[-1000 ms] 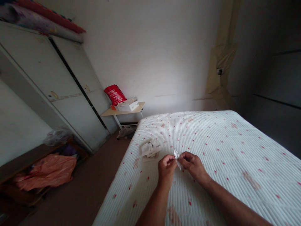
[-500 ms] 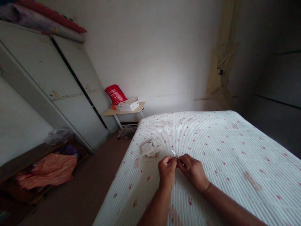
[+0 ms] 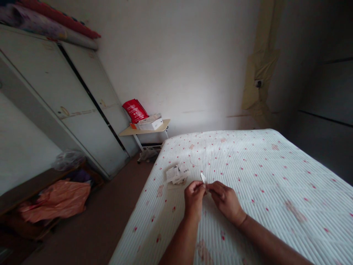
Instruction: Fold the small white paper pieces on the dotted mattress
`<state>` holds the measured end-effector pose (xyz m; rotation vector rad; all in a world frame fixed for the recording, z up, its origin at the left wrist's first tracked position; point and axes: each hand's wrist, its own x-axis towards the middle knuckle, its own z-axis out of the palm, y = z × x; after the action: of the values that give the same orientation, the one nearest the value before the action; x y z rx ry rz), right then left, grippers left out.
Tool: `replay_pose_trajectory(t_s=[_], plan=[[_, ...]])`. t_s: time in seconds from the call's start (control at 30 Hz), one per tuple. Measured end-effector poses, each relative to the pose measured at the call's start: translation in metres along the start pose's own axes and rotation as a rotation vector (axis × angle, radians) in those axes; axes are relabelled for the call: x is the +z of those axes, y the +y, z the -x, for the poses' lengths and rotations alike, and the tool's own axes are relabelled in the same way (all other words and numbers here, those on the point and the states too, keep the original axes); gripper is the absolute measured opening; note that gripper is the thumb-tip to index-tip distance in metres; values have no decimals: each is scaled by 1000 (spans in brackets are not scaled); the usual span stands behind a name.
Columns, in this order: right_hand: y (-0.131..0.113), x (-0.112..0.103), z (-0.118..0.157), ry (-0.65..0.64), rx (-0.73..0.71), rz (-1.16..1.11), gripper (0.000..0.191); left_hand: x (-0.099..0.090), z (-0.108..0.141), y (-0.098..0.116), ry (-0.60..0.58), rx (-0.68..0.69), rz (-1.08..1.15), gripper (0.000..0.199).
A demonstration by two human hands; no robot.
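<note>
Over the white quilted bedspread [image 3: 248,176] with red dots, my two hands work close together. My left hand [image 3: 193,197] is closed in a pinch on a small pale, pointed piece [image 3: 203,177] whose tip sticks up past the fingers. What the piece is made of is too small to tell. Beside it, the closed fingertips of my right hand [image 3: 226,200] meet at the base of the piece; what they grip is hidden. Left of the hands, printed paper slips [image 3: 176,174] lie in a loose pile on the bed.
A small table [image 3: 128,131] behind the bed's far left corner carries a red bag [image 3: 135,110] and a white box [image 3: 151,124]. Along the left stand a grey cabinet [image 3: 74,95] and a low shelf with an orange plastic bag [image 3: 59,198]. A wall socket [image 3: 258,83] is at the back right.
The pale piece has turned more upright between my fingers. My left hand has shifted slightly left, and my right fingertips have moved a little away from it.
</note>
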<state>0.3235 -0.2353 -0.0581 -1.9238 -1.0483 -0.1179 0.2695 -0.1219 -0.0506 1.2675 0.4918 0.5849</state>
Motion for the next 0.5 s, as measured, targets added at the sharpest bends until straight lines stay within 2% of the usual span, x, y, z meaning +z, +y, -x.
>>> replay_pose_trajectory(t_s=[0.17,0.27,0.37,0.43,0.5], plan=[[3,3,-2,22,100,-244,22,-3,-4,-6,-17,77,-119,14],[4,1,-5,91,258,-375,18,-2,-4,-7,-11,98,-183,11],[7,-4,-10,150,387,-522,25,-1,-4,-7,-58,95,-183,8],[7,-9,-14,112,421,-613,32,-1,-5,-7,-107,65,-178,8],[7,-14,-17,38,469,-691,30,-2,-5,-7,-146,26,-177,8]])
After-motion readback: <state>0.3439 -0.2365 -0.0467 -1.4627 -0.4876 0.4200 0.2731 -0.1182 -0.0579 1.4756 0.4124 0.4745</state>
